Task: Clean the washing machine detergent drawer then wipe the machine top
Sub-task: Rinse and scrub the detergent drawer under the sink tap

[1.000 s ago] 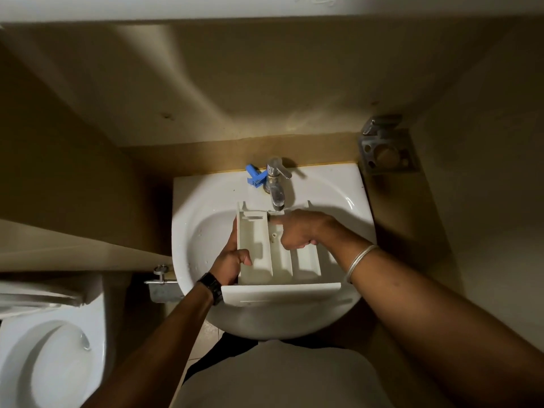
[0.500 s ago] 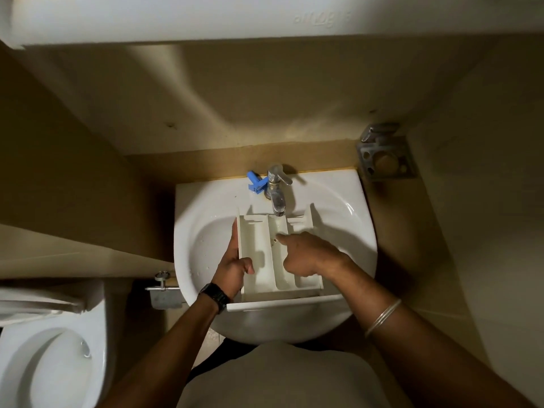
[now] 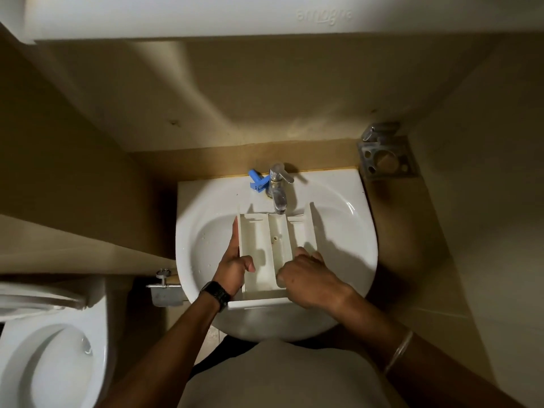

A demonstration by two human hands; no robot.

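Observation:
The white detergent drawer lies in the white sink basin, its far end under the chrome tap. It has three long compartments and its front panel faces me. My left hand grips the drawer's left wall, thumb hooked inside the left compartment. My right hand rests on the near right part of the drawer, fingers curled into the right compartment. Whether it holds anything is hidden. No water runs from the tap.
A blue plastic piece sits on the sink ledge left of the tap. A metal holder is fixed to the wall at the right. An open toilet stands at lower left. A white cabinet underside overhangs above.
My right hand has slid from the drawer's far end toward me, down to the near right compartment. The left hand keeps its grip on the left wall.

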